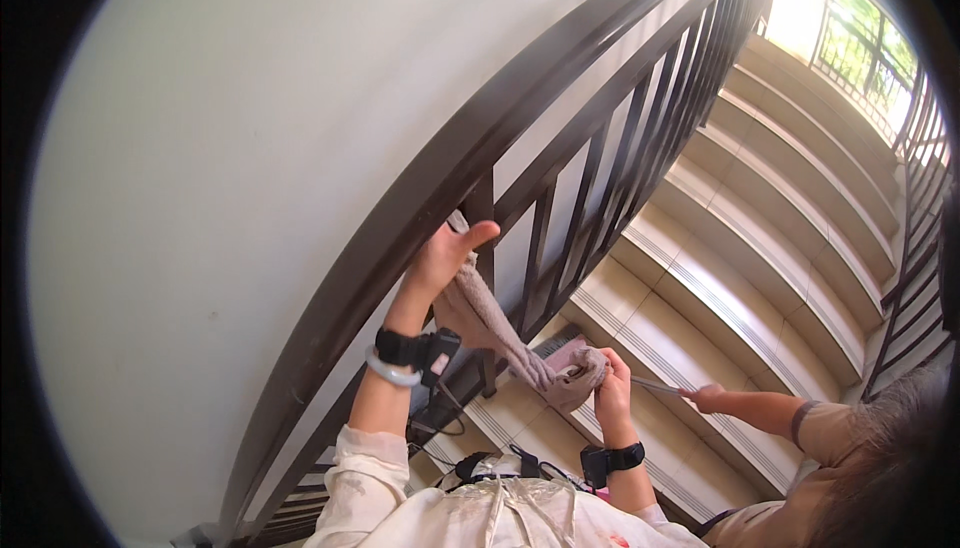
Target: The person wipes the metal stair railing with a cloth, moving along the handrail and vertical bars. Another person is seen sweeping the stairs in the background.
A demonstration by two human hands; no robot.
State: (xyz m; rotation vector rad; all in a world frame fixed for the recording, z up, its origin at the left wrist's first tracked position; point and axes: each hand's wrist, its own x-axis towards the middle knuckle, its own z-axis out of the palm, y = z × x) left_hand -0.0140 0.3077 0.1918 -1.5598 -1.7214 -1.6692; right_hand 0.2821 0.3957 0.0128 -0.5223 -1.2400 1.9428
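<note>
A long greyish-pink towel-like cloth [487,315] stretches between my two hands beside the stair railing. My left hand [442,259] holds its upper end against the underside of the dark brown handrail [420,173], next to a baluster post. The thumb there sticks out to the side, and the fingers are partly hidden by the rail and the cloth. Lower down and to the right, my right hand [615,390] grips the bunched, rolled-over other end, over the steps.
Tiled stairs [720,248] with grooved edges curve along the right. A person [832,435] close on my right holds a thin handle [656,384] in one hand; a broom head [559,345] lies near the balusters. Another railing [911,270] lines the far right. A pale wall [225,158] fills the left.
</note>
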